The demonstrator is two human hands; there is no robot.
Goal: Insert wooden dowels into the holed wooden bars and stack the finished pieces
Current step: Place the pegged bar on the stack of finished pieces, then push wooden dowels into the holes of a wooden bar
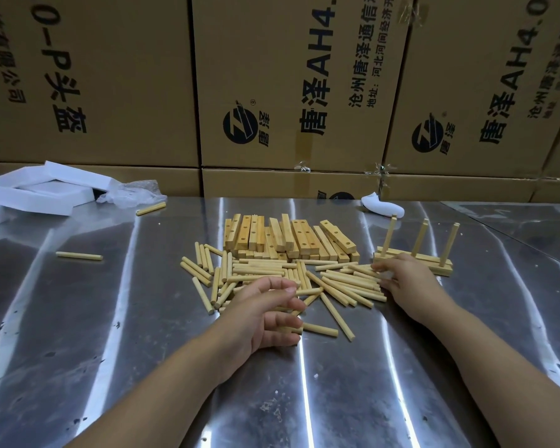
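One heap of holed bars [288,237] lies on the worktop [143,318], too jumbled to count. Just in front of the heap lie lots of loose dowels [262,270], far too many to count. Right of the heap stands one finished piece [414,265] with three upright dowels [420,237] in it. Left of the heap lie two stray dowels, a near dowel [79,255] and a far dowel [150,208].

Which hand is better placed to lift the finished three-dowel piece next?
Right, probably. The right hand rests just beside the finished piece, at the right edge of the dowels; the left hand is farther away, its fingers curled over dowels.
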